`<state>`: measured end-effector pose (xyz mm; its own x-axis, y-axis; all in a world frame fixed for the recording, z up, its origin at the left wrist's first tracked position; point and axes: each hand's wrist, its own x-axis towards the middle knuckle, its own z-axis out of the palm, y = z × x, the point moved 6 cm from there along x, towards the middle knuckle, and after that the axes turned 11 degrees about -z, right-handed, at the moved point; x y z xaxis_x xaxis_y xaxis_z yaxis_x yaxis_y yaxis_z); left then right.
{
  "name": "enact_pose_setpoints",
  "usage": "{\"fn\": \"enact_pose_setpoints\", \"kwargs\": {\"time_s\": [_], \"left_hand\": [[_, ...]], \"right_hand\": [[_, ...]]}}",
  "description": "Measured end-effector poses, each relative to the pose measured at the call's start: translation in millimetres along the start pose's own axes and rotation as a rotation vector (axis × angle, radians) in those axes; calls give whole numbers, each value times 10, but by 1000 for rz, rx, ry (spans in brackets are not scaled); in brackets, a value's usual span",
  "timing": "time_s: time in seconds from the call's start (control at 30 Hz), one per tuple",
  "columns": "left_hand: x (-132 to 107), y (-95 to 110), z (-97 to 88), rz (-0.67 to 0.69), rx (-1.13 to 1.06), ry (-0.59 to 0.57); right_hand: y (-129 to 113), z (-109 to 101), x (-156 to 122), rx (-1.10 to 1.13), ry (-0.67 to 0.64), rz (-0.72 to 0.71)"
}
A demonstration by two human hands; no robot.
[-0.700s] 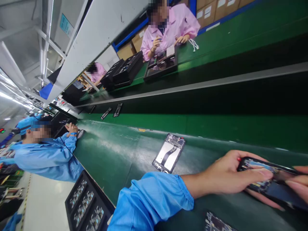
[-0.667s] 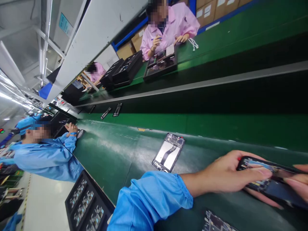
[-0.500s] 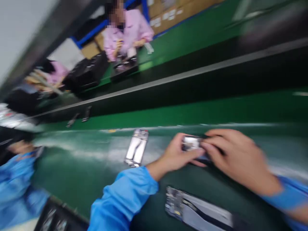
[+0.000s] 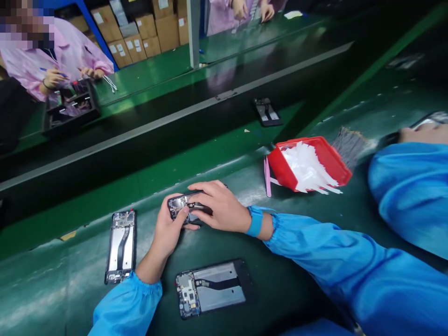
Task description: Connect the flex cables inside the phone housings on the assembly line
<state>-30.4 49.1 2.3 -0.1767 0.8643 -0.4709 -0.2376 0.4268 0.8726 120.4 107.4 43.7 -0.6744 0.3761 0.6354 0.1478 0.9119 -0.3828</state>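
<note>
Both hands have drawn in toward the person since the earlier frames, and the view has swung round to the right, bringing a red tray [image 4: 280,170] of white strips into sight. The left hand [image 4: 170,229] grips the near end of an open phone frame [image 4: 182,206], thumb on top, while the right hand [image 4: 222,207] lies over its far end, fingers [image 4: 196,206] curled down on it. The frame's long axis runs left to right between the palms, above the green desk [image 4: 70,280]. Left of it lies a second phone frame [image 4: 121,246]; nearer the person lies a third phone frame [image 4: 212,288]. A co-worker's blue sleeve [image 4: 409,196] shows past the tray.
</note>
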Motion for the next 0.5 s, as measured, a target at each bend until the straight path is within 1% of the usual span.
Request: {"fn": "enact_pose_setpoints", "kwargs": {"time_s": [0.2, 0.37, 0.5], "left_hand": [[14, 29, -9, -8, -19, -68], [-3, 38, -3, 17, 6, -58], [14, 1, -19, 10, -3, -30]], "right_hand": [[40, 10, -1, -11, 50, -27], [9, -17, 8, -36, 71, -44], [0, -24, 9, -26, 69, -58]]}}
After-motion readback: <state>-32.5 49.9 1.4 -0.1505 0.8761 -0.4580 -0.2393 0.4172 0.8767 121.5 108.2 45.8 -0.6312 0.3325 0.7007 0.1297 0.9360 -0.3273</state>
